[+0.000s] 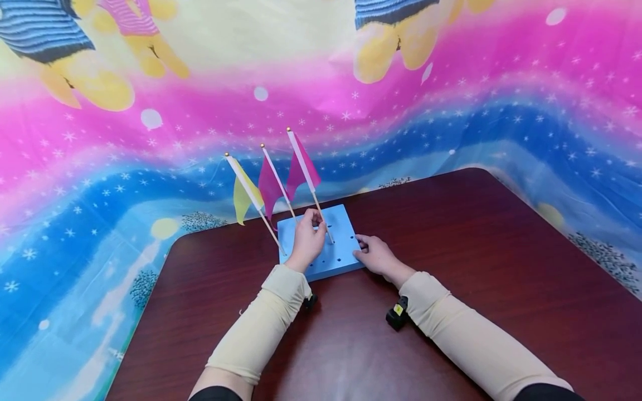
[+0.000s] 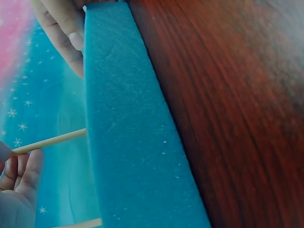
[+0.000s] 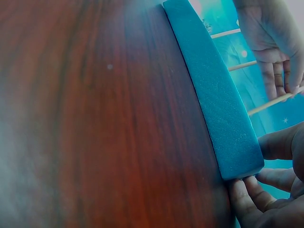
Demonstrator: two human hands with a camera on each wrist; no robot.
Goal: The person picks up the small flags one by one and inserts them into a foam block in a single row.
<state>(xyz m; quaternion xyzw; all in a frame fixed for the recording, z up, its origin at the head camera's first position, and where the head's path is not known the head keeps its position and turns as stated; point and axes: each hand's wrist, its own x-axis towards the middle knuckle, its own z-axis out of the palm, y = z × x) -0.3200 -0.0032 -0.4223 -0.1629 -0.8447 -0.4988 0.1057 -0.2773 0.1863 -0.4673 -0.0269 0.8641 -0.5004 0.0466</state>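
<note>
The left hand (image 1: 307, 240) has its fingers curled around the thin wooden stick of a pink flag (image 1: 304, 167), pinching it low down just above the blue foam block (image 1: 346, 253) where the stick meets one of the holes. The flag leans back and to the left. The right hand (image 1: 375, 255) rests on the block's right near corner, its fingers fairly straight and laid on the top face, the thumb against the edge; it grips nothing. The right wrist view shows those fingertips (image 3: 247, 199) wrapped about that corner of the foam.

The block lies flat on the dark red-brown tabletop (image 1: 451, 267), near its far edge, with rows of small holes in its top. Two more flags stand in it to the left of the held one: a second pink flag (image 1: 270, 186) and a yellow flag (image 1: 243, 196), both tilted the same way. Behind the tabletop hangs a bright cloth (image 1: 451, 111) in pink, blue and cream with stars.
</note>
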